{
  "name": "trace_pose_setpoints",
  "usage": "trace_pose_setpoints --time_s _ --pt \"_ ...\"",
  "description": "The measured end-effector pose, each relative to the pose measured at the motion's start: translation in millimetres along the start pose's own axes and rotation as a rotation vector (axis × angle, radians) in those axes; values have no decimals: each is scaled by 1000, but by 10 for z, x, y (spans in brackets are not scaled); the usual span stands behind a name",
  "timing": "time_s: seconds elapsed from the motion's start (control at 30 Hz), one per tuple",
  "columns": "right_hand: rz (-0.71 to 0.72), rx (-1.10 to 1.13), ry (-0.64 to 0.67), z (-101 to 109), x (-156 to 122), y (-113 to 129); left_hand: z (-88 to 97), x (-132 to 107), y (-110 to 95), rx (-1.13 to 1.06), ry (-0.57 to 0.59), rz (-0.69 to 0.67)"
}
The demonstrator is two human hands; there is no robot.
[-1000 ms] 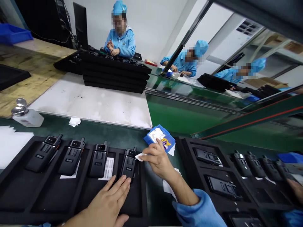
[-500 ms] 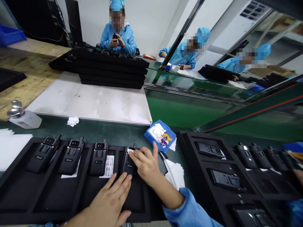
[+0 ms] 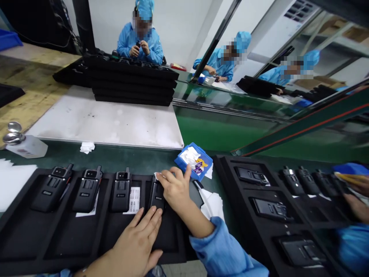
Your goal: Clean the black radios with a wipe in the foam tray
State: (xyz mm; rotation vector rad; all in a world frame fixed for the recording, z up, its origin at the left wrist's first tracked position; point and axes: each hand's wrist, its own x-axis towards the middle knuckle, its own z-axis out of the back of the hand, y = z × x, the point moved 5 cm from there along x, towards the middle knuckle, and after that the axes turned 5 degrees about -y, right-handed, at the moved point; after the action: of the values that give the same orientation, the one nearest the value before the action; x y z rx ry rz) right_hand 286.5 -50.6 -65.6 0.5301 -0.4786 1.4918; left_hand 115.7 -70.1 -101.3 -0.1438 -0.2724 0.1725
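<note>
A black foam tray [image 3: 43, 234] in front of me holds several black handheld radios in a row. My left hand [image 3: 135, 242] lies flat and open on the tray, its fingertips touching the lower end of the rightmost radio [image 3: 157, 196]. My right hand [image 3: 174, 188] is closed on a small white wipe [image 3: 157, 176] and presses it onto the top of that same radio. A blue sleeve covers my right forearm. A blue box of white wipes [image 3: 193, 161] stands just beyond my right hand.
A second black tray [image 3: 230, 181] with more radios lies to the right, where another person's hand [image 3: 357, 206] reaches in. A liquid dispenser bottle [image 3: 24, 145] stands far left. Stacked black trays [image 3: 132, 82] sit on the white board behind. Three people in blue work farther back.
My right hand came from the blue box with a white wipe down onto the top of the rightmost radio. My left hand stayed on the tray at that radio's lower end.
</note>
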Motion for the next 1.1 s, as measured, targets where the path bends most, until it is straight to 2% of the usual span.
trace_pose_setpoints --time_s 0.17,0.3,0.43,0.63,0.77,0.83,0.9,0.97,1.1 --pt "-38 -50 -59 3 4 -13 -10 -9 -1 -7 0 -11" --pt "11 -40 -23 -13 -11 11 2 6 14 22 -9 -3" --pt "3 8 -55 -7 13 -24 27 16 -3 42 -42 -37" --pt "137 104 -5 47 12 -140 28 13 14 45 -25 -24" --pt "115 56 -14 173 -115 -231 18 5 23 26 -38 -33" --pt "41 -12 -60 209 -126 -243 14 5 27 21 -44 -19" --pt "-85 -67 -116 211 -112 -214 16 8 20 20 -51 -20" --pt "-152 -79 -125 154 -89 -110 24 16 11 21 -61 -28" --pt "-92 -94 -70 -7 -46 153 57 39 18 35 -98 -29"
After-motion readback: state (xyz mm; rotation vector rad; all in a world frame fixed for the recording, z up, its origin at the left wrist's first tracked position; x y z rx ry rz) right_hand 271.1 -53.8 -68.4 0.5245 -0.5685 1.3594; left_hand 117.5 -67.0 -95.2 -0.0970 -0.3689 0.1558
